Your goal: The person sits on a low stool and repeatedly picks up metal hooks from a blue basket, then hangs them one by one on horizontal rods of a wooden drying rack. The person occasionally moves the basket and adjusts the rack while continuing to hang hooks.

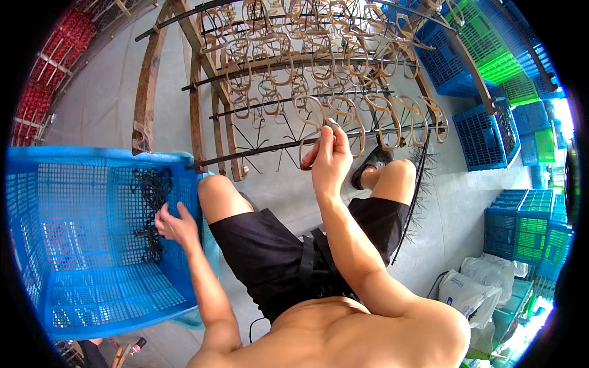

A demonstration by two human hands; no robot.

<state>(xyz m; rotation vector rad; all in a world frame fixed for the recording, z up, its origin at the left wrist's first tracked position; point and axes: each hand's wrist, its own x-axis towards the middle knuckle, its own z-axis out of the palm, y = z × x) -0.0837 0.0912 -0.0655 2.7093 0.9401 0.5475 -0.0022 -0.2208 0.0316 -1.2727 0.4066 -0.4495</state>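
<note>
My right hand is closed at the front rod of a rack, thumb and fingers pinching a tan glasses frame. Other tan glasses frames hang along the same black rod, right of that hand. Over the right side of a large blue plastic basket, my left hand has its fingers apart and holds nothing. Beside those fingers lies a tangled heap of black, thin-looped pieces; their exact kind is hard to make out.
The wooden rack carries several rows of frames ahead of me. A black rod with thin prongs leans by my right knee. Blue and green crates stand at the right, near white plastic bags. Red goods fill the far left.
</note>
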